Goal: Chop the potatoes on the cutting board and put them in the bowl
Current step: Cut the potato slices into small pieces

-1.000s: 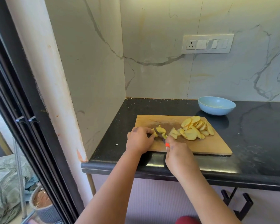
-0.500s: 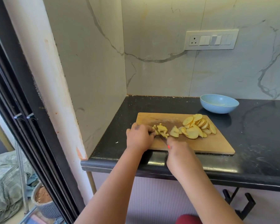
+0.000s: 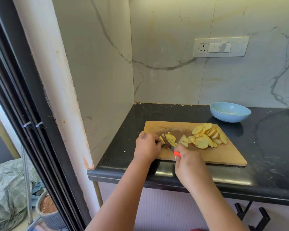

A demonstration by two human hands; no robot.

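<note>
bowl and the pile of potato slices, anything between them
In the head view, nothing stands between the bowl and the potato slices: only the cutting board's far corner and bare black counter.

Flat rectangular light-brown wooden cutting board [image 3: 223,155], matt, darker damp-looking patch near its middle. Glossy black stone countertop [image 3: 265,147] with pale smears and a shiny rounded front edge; smooth pale-blue round bowl [image 3: 230,112], soft sheen. Polished white grey-veined marble-look wall panels [image 3: 173,77], white plastic switch plate [image 3: 220,47], small knife's orange plastic handle [image 3: 177,153].
</note>
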